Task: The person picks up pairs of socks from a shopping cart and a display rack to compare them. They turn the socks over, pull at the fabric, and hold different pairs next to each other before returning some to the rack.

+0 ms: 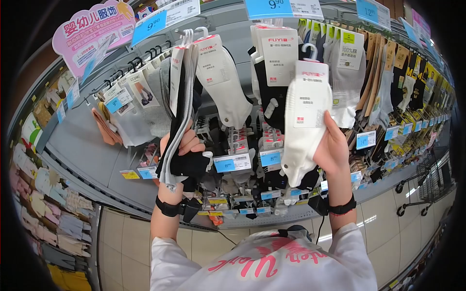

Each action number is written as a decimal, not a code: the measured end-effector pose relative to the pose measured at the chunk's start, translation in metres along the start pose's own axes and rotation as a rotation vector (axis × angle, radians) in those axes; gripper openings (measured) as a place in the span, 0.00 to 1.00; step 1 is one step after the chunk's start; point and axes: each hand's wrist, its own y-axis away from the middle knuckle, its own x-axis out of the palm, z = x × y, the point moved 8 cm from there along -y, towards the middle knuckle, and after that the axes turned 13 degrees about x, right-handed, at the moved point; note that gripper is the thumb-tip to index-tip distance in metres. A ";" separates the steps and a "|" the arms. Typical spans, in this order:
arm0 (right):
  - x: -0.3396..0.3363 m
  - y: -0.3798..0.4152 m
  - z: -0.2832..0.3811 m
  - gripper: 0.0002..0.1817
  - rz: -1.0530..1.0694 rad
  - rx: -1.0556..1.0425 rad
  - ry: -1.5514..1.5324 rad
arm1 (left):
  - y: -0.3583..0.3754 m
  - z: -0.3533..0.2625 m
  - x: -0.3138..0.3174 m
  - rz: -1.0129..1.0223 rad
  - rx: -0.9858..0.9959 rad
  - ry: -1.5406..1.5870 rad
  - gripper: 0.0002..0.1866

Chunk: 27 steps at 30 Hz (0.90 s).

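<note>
My left hand (188, 143) is wrapped round a bundle of black and grey socks (180, 111) on hanger cards, seen nearly edge-on. In my right hand (333, 145) is a pair of white socks (301, 145) with a white label and a small plastic hook; the thumb lies along their right side and the other fingers are hidden behind. Between the hands, another white sock pack (225, 89) hangs from the rack, beside a pack of black socks (270, 97) with a white card.
Blue-and-white price tags (231, 163) line the rack. More grey socks (347, 68) hang to the right. A pink sign (92, 34) is at upper left, and folded clothes (53, 194) fill shelves below it. A shopping cart (432, 179) stands on the tiled floor at right.
</note>
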 end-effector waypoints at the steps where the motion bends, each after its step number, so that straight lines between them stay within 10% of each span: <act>1: 0.008 -0.006 -0.004 0.24 0.078 0.035 -0.022 | 0.001 0.000 0.003 -0.006 0.004 0.026 0.05; 27: 0.015 -0.052 -0.034 0.24 0.046 0.131 0.038 | 0.006 -0.011 -0.010 -0.097 0.047 -0.249 0.05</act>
